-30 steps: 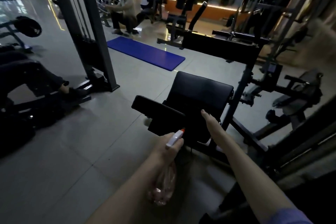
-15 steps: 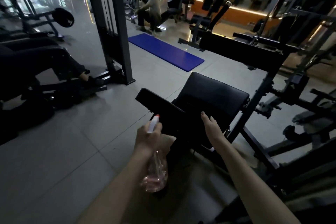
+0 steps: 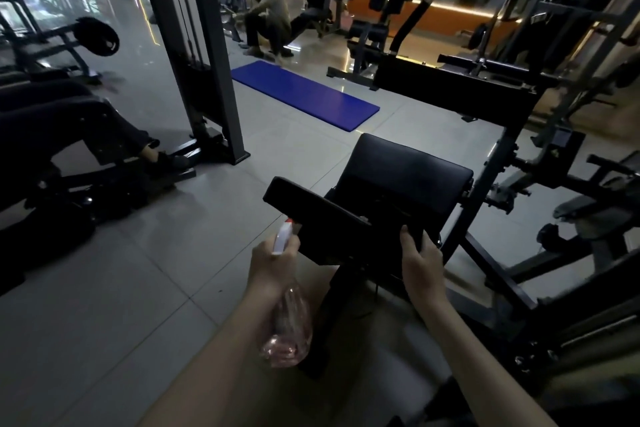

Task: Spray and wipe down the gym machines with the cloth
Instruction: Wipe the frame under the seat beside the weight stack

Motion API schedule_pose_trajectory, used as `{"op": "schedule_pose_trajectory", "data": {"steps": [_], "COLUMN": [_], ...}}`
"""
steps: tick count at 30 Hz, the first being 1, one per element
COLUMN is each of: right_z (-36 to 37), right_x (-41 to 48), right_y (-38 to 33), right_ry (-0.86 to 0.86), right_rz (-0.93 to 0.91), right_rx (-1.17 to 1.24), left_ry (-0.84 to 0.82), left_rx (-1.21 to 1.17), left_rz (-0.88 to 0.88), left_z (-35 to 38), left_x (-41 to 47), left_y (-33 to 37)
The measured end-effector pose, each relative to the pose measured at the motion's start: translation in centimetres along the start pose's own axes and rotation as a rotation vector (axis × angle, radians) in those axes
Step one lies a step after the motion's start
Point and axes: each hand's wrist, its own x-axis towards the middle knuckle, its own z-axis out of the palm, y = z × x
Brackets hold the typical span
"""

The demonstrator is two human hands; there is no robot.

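Gripped a spray bottle (image 3: 287, 333) in the left hand (image 3: 273, 263), curled round the neck, with the white nozzle aimed toward 1 o'clock. Clamped the right hand (image 3: 420, 263) over the near end of the pad (image 3: 311, 208), curled round its edge. Could not make out the cloth anywhere; possibly dark under that hand, too dim to tell.

Found the pad just beyond both hands, at 12 o'clock from the left and 11 o'clock from the right, touching the right and just clear of the nozzle. Traced its long axis from 10 o'clock down to 4 o'clock, so across the line of spray rather than along it. Judged the left hand nearer the far end and the right set on the near end. Judged spraying as the step in hand, with no wiping yet.

Saw a bigger pad (image 3: 405, 173) behind at 1 o'clock, on the same black frame (image 3: 485, 191). Farther off, saw a blue mat (image 3: 304, 94) on the floor (image 3: 104, 288) at 12 o'clock, a cable tower (image 3: 194, 45) at 10 o'clock, and people (image 3: 266, 17) seated beyond.
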Motion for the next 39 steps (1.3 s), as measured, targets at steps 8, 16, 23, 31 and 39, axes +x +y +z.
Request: {"op": "schedule_pose_trajectory", "data": {"steps": [8,16,23,31,39], "right_z": [0.6,5.1,7.1,1.6,10.0], "right_x": [0.1,1.7,2.9,3.8,6.0], "right_y": [3.7,2.8,0.3,2.1,0.4], "right_ry": [-0.286,-0.23,-0.307,-0.397,-0.378], "right_rz": [-0.644,-0.815,-0.819,-1.075,-0.965], "right_rx": [-1.121,-1.292,-1.267,-1.203,-1.189], "left_ry": [-0.001,0.061,0.034,0.025,0.065], "left_rx": [-0.024,0.001,-0.052,-0.038,0.029], "left_rz": [0.005,0.02,-0.017,-0.031,0.001], "left_z": [-1.6,-2.9,-1.2,-1.0,-1.7], "left_x": [0.5,1.3,1.4,2.0,3.3], "left_y": [-0.9,-1.6,-1.9,-2.5,-2.8]}}
